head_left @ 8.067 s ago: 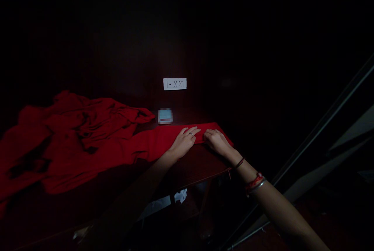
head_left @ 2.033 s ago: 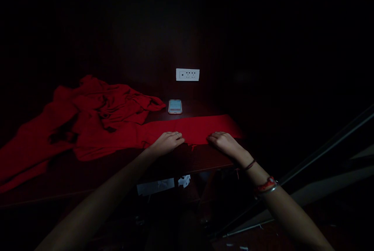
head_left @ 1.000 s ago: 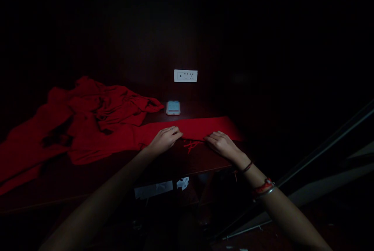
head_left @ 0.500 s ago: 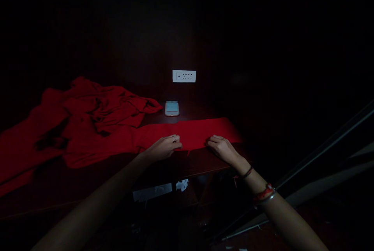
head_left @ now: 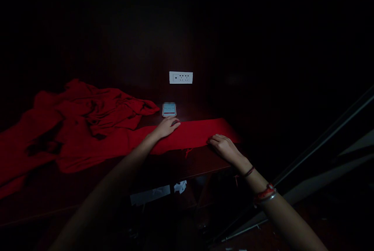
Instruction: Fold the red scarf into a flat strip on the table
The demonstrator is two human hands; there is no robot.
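Near the front of the table (head_left: 201, 162), red cloth (head_left: 197, 132) lies long, left to right. The right hand (head_left: 224, 146) pinches its near side; the left hand (head_left: 166, 128) is at the far side, hold unclear.

Head camera looks forward-down (dim, apparently near).
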